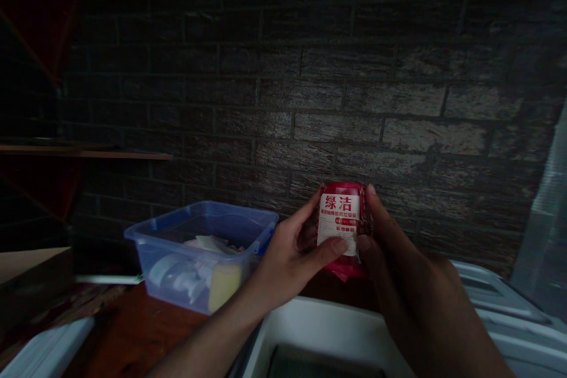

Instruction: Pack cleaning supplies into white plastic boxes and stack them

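Observation:
I hold a small red packet (340, 218) with a white label and red printed characters upright in front of a dark brick wall. My left hand (290, 257) grips its left side, thumb pressed across the label's lower edge. On the packet's right side my right hand (398, 260) is closed, fingertips at the top and thumb near the bottom. Both hands hover above a white bin (319, 331).
A clear blue plastic tub (204, 254) holding bottles, a yellow sponge and cloths stands at the left on a reddish-brown surface (133, 336). Wooden shelves (88, 152) jut from the left wall. A grey-white lid or appliance top (509, 313) lies at the right.

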Action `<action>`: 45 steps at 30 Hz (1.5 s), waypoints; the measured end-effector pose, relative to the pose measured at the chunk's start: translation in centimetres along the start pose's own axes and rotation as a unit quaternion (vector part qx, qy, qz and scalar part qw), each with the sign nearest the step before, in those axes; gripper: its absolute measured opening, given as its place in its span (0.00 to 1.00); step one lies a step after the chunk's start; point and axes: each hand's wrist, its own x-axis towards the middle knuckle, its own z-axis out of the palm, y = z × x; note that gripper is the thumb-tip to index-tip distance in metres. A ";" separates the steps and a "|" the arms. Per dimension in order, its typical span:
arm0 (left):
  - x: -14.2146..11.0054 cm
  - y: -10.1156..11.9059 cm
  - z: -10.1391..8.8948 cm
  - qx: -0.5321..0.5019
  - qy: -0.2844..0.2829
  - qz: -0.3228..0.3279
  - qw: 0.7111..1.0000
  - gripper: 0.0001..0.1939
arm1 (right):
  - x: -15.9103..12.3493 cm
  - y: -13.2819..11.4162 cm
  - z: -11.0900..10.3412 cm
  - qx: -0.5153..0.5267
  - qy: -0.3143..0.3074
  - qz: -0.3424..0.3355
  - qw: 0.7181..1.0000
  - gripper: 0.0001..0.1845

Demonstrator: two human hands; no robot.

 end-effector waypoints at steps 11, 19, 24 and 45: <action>-0.1 0.3 0.4 0.089 -0.015 -0.003 0.996 0.37 | -0.1 0.2 0.4 0.003 -0.036 -0.015 0.999 0.35; -0.1 0.2 0.0 0.149 -0.024 0.000 0.989 0.32 | -0.1 0.2 0.4 0.028 -0.058 -0.019 0.998 0.37; -0.2 0.2 0.2 0.116 -0.042 0.003 0.992 0.34 | -0.1 0.4 0.6 0.012 -0.048 -0.016 0.999 0.35; 0.0 0.1 0.1 -0.037 0.033 -0.020 0.999 0.45 | -0.3 1.4 1.0 0.130 -0.066 0.029 0.989 0.41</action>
